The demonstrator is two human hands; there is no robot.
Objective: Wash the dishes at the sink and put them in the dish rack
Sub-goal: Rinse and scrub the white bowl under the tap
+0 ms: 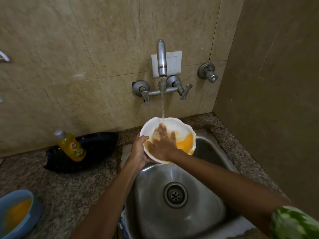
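A white bowl smeared with orange-yellow residue is held tilted over the back of the steel sink, under the running tap. My left hand grips the bowl's left rim, thumb over the edge. My right hand lies flat inside the bowl with fingers spread, and the water stream falls on its fingertips. No dish rack is in view.
A blue bowl with the same orange residue sits on the granite counter at the lower left. A yellow dish-soap bottle leans on a black pan by the wall. A brown wall closes the right side.
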